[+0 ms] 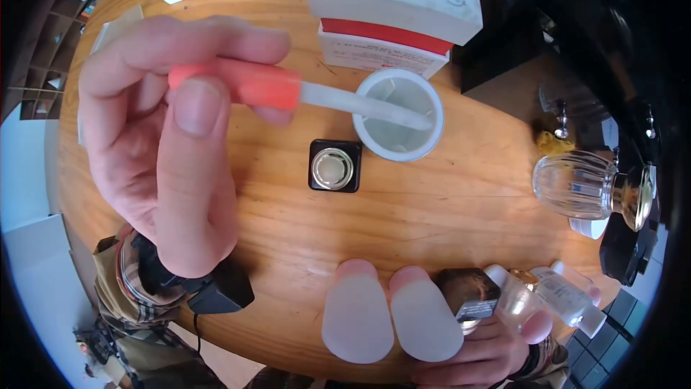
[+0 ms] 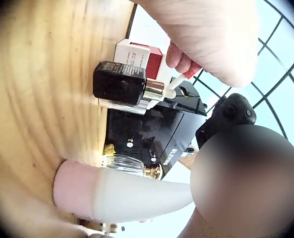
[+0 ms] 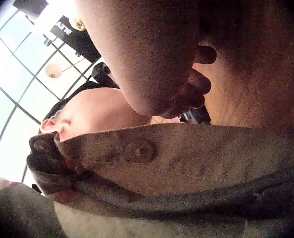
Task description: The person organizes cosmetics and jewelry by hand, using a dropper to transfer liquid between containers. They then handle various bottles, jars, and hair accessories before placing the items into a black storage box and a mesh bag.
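In the head view the left hand (image 1: 176, 137) pinches a coral handle (image 1: 263, 87) between thumb and fingers. A pale translucent stick (image 1: 335, 98) extends from it over a white cup (image 1: 398, 151). The left wrist view shows the same hand (image 2: 206, 37) with the coral handle (image 2: 192, 71) at its fingertips. Beside the cup stands a square black bottle (image 1: 315, 166), seen from above; from the side it is dark (image 2: 118, 83). The right hand (image 1: 482, 356) is low at the table's near edge, partly hidden by a dark box (image 1: 469, 295); its fingers (image 3: 200, 82) look loosely bent.
Two frosted bottles with pink bases (image 1: 358, 320) (image 1: 428, 320) stand near the front edge. Several clear bottles (image 1: 568, 299) are to their right. Stacked boxes (image 1: 396, 0) stand behind the cup. A ribbed glass bottle (image 1: 572, 184) is at the right, by a black case (image 1: 504, 76).
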Motion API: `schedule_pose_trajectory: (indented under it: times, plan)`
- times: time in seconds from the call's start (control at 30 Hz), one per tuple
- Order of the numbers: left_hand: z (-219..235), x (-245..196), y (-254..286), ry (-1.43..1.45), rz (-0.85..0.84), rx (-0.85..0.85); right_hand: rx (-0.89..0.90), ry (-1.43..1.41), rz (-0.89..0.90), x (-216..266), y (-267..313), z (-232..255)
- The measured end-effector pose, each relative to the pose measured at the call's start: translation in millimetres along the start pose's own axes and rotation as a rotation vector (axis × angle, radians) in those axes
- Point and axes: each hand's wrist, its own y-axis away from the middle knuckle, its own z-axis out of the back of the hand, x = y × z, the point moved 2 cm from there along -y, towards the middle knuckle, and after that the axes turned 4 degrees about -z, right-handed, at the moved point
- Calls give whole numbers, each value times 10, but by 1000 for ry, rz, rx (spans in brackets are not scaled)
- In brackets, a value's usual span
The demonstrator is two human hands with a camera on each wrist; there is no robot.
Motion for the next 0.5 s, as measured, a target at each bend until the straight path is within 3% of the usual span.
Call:
schedule_pose_trajectory:
  times: [0.3, 0.5]
  plan:
    - [116, -165, 145, 59, 178, -77, 14, 32, 2, 23, -50, -1]
    - [131, -194, 148, 50, 169, -33, 33, 46, 7, 17, -52, -16]
